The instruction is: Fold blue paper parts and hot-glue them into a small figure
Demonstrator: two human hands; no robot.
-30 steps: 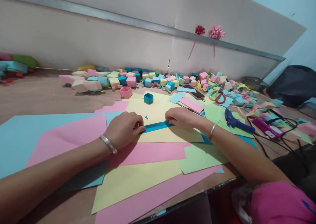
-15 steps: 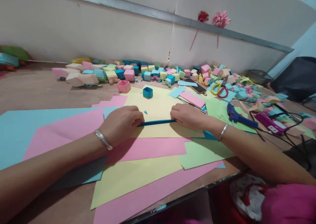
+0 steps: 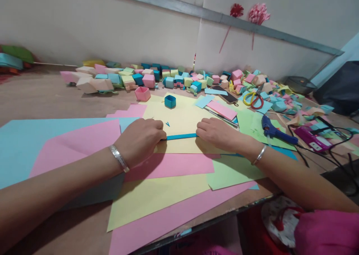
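Observation:
A narrow blue paper strip (image 3: 181, 136) stretches level between my two hands, just over a pale yellow sheet (image 3: 182, 112). My left hand (image 3: 147, 133) grips its left end with curled fingers. At the other end my right hand (image 3: 214, 133) is closed on the strip, fingertips turned down toward the paper. Beyond the hands stands a small open blue paper box (image 3: 170, 101), with a similar pink paper box (image 3: 143, 93) to its left. A tiny blue paper scrap (image 3: 167, 124) lies between the strip and the blue box.
Coloured sheets, among them a pink one (image 3: 179, 165), overlap under my arms. To the right are a blue glue gun (image 3: 277, 132), scissors (image 3: 254, 99), a phone (image 3: 227, 95) and a purple power strip (image 3: 314, 138) with black cables. Many folded paper pieces (image 3: 148, 81) line the wall.
The strip has tipped so that more of its flat blue face shows, and both hands keep hold of its ends. The view has shifted slightly.

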